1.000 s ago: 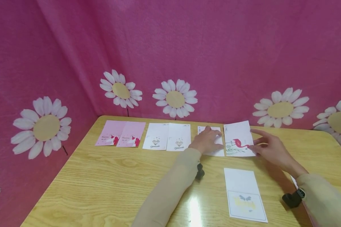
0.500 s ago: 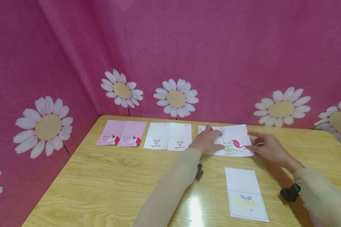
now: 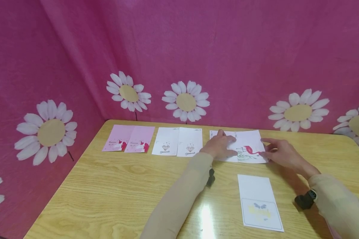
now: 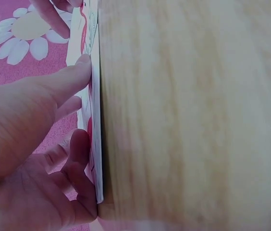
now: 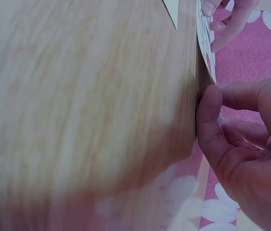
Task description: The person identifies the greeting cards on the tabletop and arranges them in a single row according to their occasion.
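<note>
My left hand (image 3: 217, 146) rests on a white card (image 3: 214, 134) at the back of the table, covering most of it. Its thumb reaches the neighbouring flamingo card (image 3: 249, 137). In the left wrist view the thumb and fingers of the left hand (image 4: 34, 120) are spread along the flat cards. My right hand (image 3: 282, 155) pinches the right edge of the flamingo card between thumb and fingers. That edge sits slightly raised off the wood in the right wrist view, where the right hand (image 5: 251, 139) grips it. The flamingo card lies against or slightly over the white card.
Two white diamond cards (image 3: 189, 139) and two pink unicorn cards (image 3: 139, 137) lie in the same row to the left. A white card with yellow print (image 3: 261, 210) lies nearer on the wooden table (image 3: 122, 196). Behind hangs a pink flowered cloth (image 3: 227, 59).
The flamingo card has moved left in my right hand, closing the gap to the card under my left hand. The left hand has stayed in place.
</note>
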A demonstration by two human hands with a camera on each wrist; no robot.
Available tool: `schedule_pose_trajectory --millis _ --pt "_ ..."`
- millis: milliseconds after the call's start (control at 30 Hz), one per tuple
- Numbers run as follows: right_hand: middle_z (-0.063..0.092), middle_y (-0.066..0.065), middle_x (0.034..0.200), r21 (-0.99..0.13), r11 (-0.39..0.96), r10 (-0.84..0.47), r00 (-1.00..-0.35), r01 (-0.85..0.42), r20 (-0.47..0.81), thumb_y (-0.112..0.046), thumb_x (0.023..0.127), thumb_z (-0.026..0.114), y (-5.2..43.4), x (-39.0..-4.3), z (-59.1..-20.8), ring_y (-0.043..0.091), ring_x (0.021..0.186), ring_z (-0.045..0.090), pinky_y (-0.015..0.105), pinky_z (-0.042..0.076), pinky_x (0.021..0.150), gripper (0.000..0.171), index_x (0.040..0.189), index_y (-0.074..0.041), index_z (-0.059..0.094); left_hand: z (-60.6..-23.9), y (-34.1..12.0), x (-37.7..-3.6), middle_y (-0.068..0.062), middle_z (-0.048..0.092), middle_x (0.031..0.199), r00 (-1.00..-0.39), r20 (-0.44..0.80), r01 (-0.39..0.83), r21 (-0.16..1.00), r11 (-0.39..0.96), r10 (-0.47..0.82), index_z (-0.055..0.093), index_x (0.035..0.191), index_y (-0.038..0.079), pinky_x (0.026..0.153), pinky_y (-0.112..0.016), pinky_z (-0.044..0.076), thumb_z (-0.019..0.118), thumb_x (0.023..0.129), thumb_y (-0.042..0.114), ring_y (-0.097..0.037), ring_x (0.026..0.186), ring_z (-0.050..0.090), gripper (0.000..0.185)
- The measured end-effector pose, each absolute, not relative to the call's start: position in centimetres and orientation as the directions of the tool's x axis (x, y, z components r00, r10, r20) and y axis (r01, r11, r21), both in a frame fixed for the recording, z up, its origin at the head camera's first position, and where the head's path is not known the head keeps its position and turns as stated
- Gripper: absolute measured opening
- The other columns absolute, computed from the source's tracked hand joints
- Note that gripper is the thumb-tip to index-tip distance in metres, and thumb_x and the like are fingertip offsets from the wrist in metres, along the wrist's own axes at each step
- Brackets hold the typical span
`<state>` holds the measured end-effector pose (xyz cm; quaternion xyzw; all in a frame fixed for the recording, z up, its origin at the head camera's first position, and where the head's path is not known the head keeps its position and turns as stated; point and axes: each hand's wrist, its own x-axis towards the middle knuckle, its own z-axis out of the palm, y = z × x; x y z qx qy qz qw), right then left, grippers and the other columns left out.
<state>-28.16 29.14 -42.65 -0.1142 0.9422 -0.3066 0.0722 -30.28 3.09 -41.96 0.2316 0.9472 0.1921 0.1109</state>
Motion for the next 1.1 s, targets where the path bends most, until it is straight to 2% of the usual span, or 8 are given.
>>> schedule_pose_trajectory --millis 167,267,400,500,733,900,1100 --pt "0.067 0.029 0.113 -0.551 0.807 -0.287 -0.956 -0.211 -0.055 -0.018 0.092 0.074 28.8 -28.2 -42.3 0.035 0.098 0.064 0.030 0.054 0.076 0.063 0.142 0.013 0.049 -41.6 3.1 -30.4 -0.005 0.044 0.142 -0.869 -0.136 0.383 0.424 0.821 0.476 0.052 0.150 0.029 0.098 -0.034 0.055 0.067 0.097 0.045 -0.016 0.112 0.056 0.057" --pt "0.069 0.027 0.106 -0.507 0.828 -0.304 -0.951 -0.240 -0.047 -0.019 0.091 0.075 28.6 -28.3 -42.3 0.031 0.090 0.064 0.035 0.054 0.076 0.065 0.141 0.014 0.050 -41.4 3.3 -30.4 -0.005 0.045 0.143 -0.872 -0.142 0.377 0.416 0.828 0.468 0.054 0.148 0.029 0.100 -0.035 0.054 0.068 0.095 0.045 -0.017 0.113 0.058 0.057" --pt "0.068 0.018 0.095 -0.470 0.847 -0.307 -0.950 -0.248 -0.052 -0.021 0.089 0.077 28.6 -28.7 -42.6 0.024 0.083 0.057 0.031 0.047 0.070 0.063 0.138 0.012 0.054 -41.1 3.6 -30.4 -0.004 0.046 0.143 -0.879 -0.151 0.366 0.394 0.843 0.452 0.056 0.146 0.029 0.094 -0.034 0.055 0.069 0.094 0.045 -0.016 0.102 0.060 0.056" --pt "0.068 0.015 0.093 -0.479 0.841 -0.312 -0.949 -0.251 -0.049 -0.021 0.089 0.078 28.9 -28.9 -42.8 0.023 0.083 0.055 0.030 0.045 0.069 0.060 0.135 0.011 0.058 -41.0 3.7 -30.4 -0.003 0.046 0.143 -0.885 -0.164 0.353 0.375 0.857 0.436 0.056 0.144 0.030 0.091 -0.035 0.055 0.070 0.093 0.046 -0.015 0.091 0.060 0.055" --pt "0.068 0.017 0.101 -0.519 0.823 -0.308 -0.949 -0.232 -0.064 -0.022 0.090 0.077 29.5 -28.8 -42.9 0.024 0.088 0.058 0.032 0.048 0.075 0.058 0.136 0.006 0.057 -40.8 4.0 -30.5 0.000 0.047 0.140 -0.886 -0.177 0.355 0.335 0.873 0.428 0.054 0.144 0.033 0.091 -0.036 0.052 0.069 0.093 0.048 -0.014 0.082 0.059 0.056" --pt "0.065 0.019 0.105 -0.557 0.810 -0.284 -0.953 -0.182 -0.101 -0.026 0.091 0.077 29.6 -28.7 -43.0 0.027 0.092 0.057 0.031 0.047 0.075 0.063 0.141 0.004 0.051 -41.0 3.9 -30.6 0.000 0.045 0.142 -0.884 -0.197 0.345 0.337 0.876 0.424 0.053 0.145 0.035 0.094 -0.036 0.052 0.069 0.093 0.049 -0.015 0.088 0.059 0.056" --pt "0.063 0.019 0.109 -0.567 0.811 -0.249 -0.961 -0.141 -0.118 -0.029 0.091 0.077 29.5 -28.7 -42.8 0.028 0.096 0.056 0.031 0.046 0.076 0.069 0.145 0.001 0.046 -40.8 3.9 -30.6 -0.003 0.044 0.143 -0.882 -0.209 0.334 0.354 0.873 0.422 0.053 0.147 0.035 0.091 -0.035 0.054 0.068 0.094 0.048 -0.017 0.094 0.059 0.057"
